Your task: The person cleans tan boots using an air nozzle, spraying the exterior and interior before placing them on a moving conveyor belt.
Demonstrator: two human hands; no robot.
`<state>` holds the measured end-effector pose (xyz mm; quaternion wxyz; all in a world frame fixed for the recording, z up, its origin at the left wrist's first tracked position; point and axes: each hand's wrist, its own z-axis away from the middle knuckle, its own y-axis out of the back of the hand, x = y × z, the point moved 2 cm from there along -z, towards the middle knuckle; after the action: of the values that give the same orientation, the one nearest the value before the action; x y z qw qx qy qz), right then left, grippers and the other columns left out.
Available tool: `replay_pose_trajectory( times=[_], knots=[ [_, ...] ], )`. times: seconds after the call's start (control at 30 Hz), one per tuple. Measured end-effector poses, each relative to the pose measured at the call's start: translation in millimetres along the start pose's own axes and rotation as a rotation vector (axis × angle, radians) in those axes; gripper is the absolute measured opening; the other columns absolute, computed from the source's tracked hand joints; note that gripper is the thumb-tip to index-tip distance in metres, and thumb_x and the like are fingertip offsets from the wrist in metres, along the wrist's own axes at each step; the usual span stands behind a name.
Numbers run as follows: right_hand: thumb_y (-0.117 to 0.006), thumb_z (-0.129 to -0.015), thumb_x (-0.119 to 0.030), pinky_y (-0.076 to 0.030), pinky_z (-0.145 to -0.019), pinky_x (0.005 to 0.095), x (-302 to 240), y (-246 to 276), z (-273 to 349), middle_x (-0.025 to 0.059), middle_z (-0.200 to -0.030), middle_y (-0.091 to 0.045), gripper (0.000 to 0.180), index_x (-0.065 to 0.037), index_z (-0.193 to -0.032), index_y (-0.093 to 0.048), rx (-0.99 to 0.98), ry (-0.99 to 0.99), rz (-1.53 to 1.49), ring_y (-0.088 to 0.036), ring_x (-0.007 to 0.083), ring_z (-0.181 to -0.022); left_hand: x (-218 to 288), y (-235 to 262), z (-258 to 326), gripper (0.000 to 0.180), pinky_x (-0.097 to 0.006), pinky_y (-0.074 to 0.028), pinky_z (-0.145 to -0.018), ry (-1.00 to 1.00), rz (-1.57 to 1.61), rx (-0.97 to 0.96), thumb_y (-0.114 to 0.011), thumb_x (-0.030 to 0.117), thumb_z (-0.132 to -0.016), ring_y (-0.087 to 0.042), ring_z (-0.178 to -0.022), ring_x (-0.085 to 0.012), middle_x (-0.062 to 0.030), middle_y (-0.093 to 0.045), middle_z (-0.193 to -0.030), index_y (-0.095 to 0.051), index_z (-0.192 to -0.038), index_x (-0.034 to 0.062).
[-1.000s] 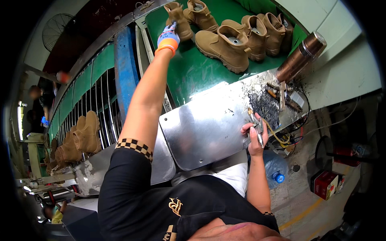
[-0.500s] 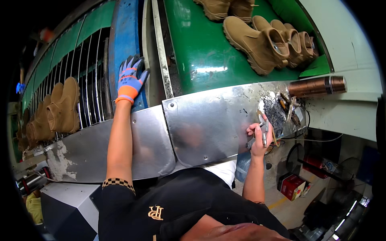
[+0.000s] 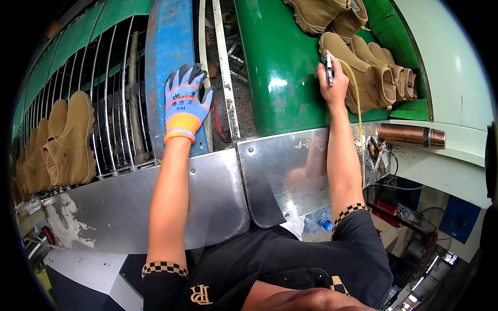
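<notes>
— Blue and orange, that glove on the left hand (image 3: 184, 101): how does the arm lie?

— Stretched straight away from the body, bare forearm crossing the steel sheet desk (image 3: 207, 197), the gloved palm flat with fingers spread against the blue upright beam (image 3: 166, 52). Its grip is open and holds nothing.

— And the right hand (image 3: 332, 85)?

— Bare, reaching far across the green conveyor surface (image 3: 282, 67). Its grip is closed around a slim metal hand tool (image 3: 329, 67), tip pointing away, right beside the heel of the nearest tan boot (image 3: 358, 78). A thin yellowish cord (image 3: 358, 119) trails from the tool back along the forearm.

— Where do the boots sit?

— A cluster at the far right on the green surface, the nearest one touching or almost touching the knuckles; I cannot tell which. More tan boots (image 3: 57, 140) stand at the left behind the wire rack (image 3: 109, 103). A copper-coloured cylinder (image 3: 410, 136) lies at the right, near the desk's edge.

— What has changed from half a second ago?

— Then the right hand held the tool low, over the right end of the steel sheet. It has since lifted and gone forward to the boot. The gloved hand was already on the blue beam and stays there.
</notes>
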<state>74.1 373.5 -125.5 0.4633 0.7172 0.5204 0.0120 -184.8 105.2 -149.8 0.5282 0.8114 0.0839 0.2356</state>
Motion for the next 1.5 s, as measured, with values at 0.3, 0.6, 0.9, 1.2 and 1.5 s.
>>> replay_pose_trajectory(
  times=[0.3,0.6,0.9,1.2,1.5],
  knots=[
    [-0.068,-0.085,-0.015,-0.053,-0.066,0.0348,15,-11,-18,0.016,-0.084,-0.069,0.037,-0.008,-0.121,-0.063,0.002,-0.075,0.036,-0.068,0.0246,-0.068,-3,0,3,0.041,-0.045,-0.024,-0.116,0.014,0.083,-0.002,-0.07,0.031,-0.081,-0.04,-0.135,-0.0294,-0.0059,-0.052,-0.14,-0.067,-0.117,0.0125],
    [-0.068,-0.086,-0.019,-0.052,-0.074,0.0327,14,9,-3,0.0143,-0.087,-0.07,0.036,-0.005,-0.119,-0.065,0.026,-0.161,-0.054,-0.067,0.0195,-0.076,-1,0,3,0.04,-0.043,-0.026,-0.116,0.026,0.041,-0.001,-0.069,0.031,-0.082,-0.041,-0.134,-0.0267,-0.0039,-0.053,-0.139,-0.065,-0.118,0.0147],
    [-0.062,-0.096,-0.022,-0.055,-0.068,0.0278,-5,68,47,0.006,-0.097,-0.065,0.031,-0.002,-0.12,-0.061,-0.132,-0.57,-0.532,-0.062,0.0147,-0.079,16,23,2,0.05,-0.043,-0.035,-0.11,0.186,0.066,-0.258,-0.056,0.044,-0.084,-0.049,-0.126,-0.0325,-0.0159,-0.055,-0.135,-0.065,-0.122,0.0138],
    [-0.059,-0.094,-0.015,-0.045,-0.059,0.0286,-23,128,221,0.0069,-0.08,-0.06,0.051,0.001,-0.139,-0.041,-0.099,-0.61,-1.099,-0.051,0.0139,-0.066,11,-20,52,0.062,-0.043,-0.015,-0.119,0.103,0.212,-0.278,-0.045,0.061,-0.089,-0.03,-0.143,-0.0305,-0.0119,-0.042,-0.149,-0.057,-0.134,0.0201],
    [-0.058,-0.094,-0.016,-0.046,-0.055,0.0283,-26,125,228,0.0092,-0.075,-0.06,0.019,0.003,-0.092,-0.059,-0.024,-0.568,-1.022,-0.055,0.0168,-0.061,84,63,225,0.057,-0.047,-0.023,-0.117,-0.032,0.034,-0.007,-0.051,0.045,-0.091,-0.036,-0.137,-0.0357,-0.015,-0.046,-0.143,-0.053,-0.134,0.0071]
  ],
)
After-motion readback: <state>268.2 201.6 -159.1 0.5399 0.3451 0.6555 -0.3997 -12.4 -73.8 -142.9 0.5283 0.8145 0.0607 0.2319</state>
